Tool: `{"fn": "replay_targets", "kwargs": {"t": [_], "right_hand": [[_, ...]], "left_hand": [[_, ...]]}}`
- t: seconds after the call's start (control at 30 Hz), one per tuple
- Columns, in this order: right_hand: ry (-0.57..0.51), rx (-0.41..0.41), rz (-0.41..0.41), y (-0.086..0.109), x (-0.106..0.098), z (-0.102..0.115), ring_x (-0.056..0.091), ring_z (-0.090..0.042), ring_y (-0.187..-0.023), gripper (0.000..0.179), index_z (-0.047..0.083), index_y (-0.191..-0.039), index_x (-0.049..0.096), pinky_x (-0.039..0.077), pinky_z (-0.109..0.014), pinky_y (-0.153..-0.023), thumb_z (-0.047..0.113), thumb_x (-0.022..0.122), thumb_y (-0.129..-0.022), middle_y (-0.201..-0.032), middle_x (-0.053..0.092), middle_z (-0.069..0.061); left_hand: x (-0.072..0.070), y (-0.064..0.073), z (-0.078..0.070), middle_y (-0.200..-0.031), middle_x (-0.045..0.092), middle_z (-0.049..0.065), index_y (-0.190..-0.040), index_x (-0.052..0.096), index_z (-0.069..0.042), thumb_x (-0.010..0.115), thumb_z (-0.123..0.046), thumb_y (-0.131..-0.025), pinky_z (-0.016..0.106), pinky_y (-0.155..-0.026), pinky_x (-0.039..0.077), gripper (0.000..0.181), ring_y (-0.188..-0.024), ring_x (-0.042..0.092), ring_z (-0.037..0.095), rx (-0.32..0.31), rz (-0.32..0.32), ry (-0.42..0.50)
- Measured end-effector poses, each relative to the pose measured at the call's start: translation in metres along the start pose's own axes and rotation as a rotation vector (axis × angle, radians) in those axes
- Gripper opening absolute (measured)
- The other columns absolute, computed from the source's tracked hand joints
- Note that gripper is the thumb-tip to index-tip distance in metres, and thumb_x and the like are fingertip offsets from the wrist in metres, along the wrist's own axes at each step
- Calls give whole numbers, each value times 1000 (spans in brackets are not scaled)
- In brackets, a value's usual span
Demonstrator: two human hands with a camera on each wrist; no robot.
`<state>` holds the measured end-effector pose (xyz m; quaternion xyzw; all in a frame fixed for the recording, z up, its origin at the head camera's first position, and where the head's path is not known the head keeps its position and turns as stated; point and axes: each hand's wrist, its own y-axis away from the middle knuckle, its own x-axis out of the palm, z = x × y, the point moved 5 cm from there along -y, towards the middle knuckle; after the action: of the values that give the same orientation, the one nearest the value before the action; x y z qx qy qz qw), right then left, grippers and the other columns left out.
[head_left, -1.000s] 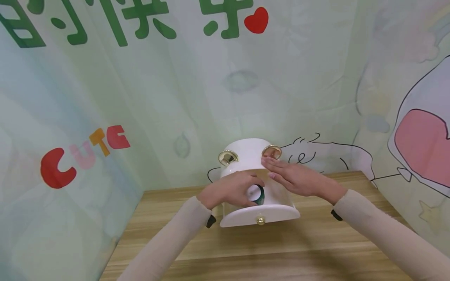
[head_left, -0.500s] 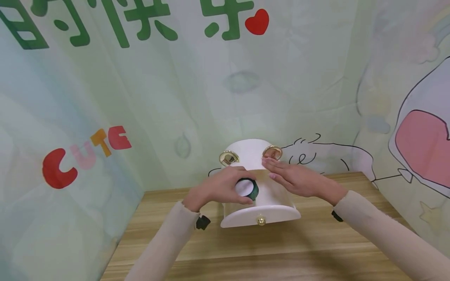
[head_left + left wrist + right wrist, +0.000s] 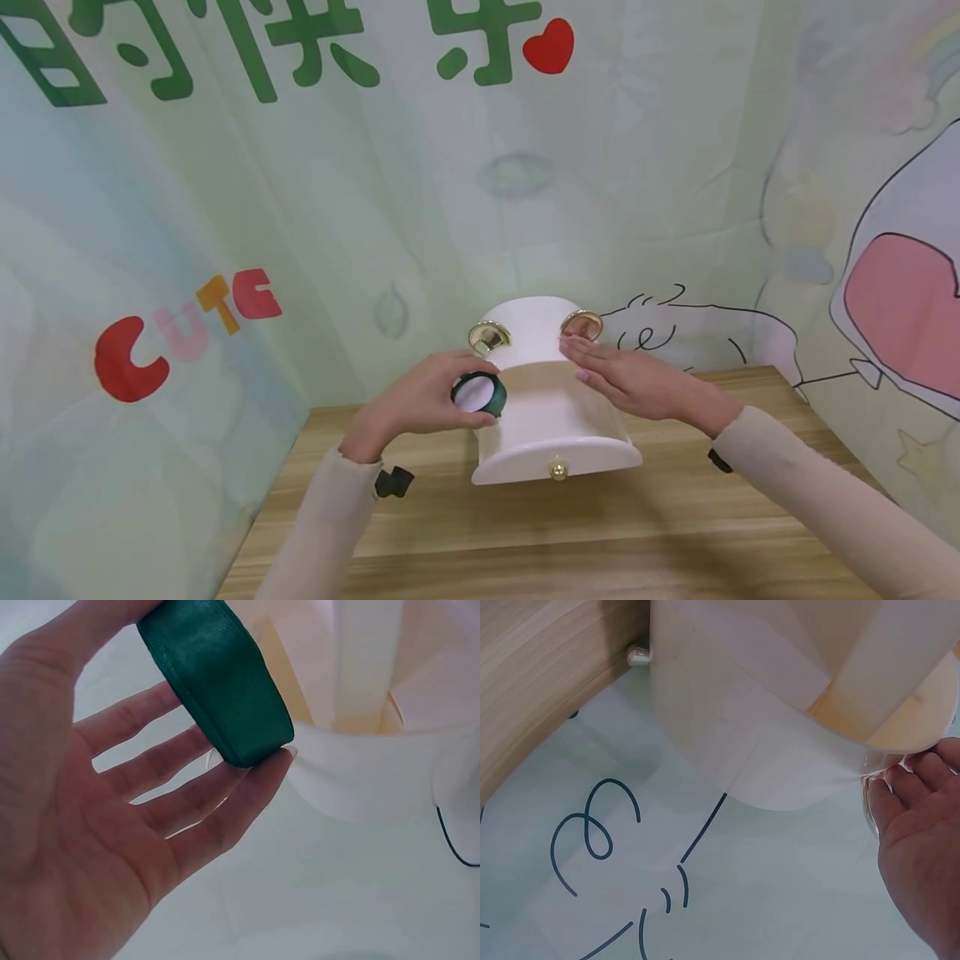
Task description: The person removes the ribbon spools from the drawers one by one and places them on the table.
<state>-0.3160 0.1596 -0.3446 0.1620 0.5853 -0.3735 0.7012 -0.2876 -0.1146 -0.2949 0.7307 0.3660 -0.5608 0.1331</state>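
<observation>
Between the thumb and fingers of my left hand (image 3: 420, 398) I hold a short green cylinder (image 3: 496, 402) with a white round face. It overlaps the left side of a white box (image 3: 517, 465) in the head view. The left wrist view shows the cylinder's smooth green side (image 3: 217, 686), pinched near its edges. My right hand (image 3: 637, 379) lies with fingers straight against the box's upper right, fingertips right by a gold ring (image 3: 581, 325). The right wrist view shows those fingers at the box's rim (image 3: 840, 746).
A second gold ring (image 3: 490, 336) sits at the box's upper left, and a gold knob (image 3: 558, 471) is on its front. The box stands on a wooden table (image 3: 540, 533). Behind it hangs a printed pale-green cloth (image 3: 450, 208).
My left hand has carried the green cylinder left, from over the middle of the box to its left side. My right hand has stayed in place on the box.
</observation>
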Motion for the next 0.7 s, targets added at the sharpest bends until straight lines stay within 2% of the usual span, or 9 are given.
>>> {"fn": "replay_targets", "kwargs": {"t": [0.3,0.53,0.7], "right_hand": [[4,-10,-9,1,-1,1,31,-28,-160,56,17,-165,30,35,-54,-125,38,37,-114,-173,28,-2],[-10,-19,1,-1,0,3,29,-27,-161,56,16,-165,31,33,-53,-127,38,37,-114,-173,27,-2],[0,-11,-8,0,0,2,29,-28,-161,56,15,-165,30,33,-54,-127,38,37,-114,-173,28,-3]], "left_hand": [[-6,19,23,-122,72,6,-135,68,-6,88,-30,-83,34,-83,55,60,-101,64,18,-70,-39,-6],[0,31,49,-116,73,5,-130,70,-10,88,-34,-84,28,-78,51,55,-96,62,16,-150,-41,-21],[11,33,66,-118,73,7,-129,70,-8,87,-34,-83,32,-82,52,55,-98,63,18,-181,-30,-31]]}}
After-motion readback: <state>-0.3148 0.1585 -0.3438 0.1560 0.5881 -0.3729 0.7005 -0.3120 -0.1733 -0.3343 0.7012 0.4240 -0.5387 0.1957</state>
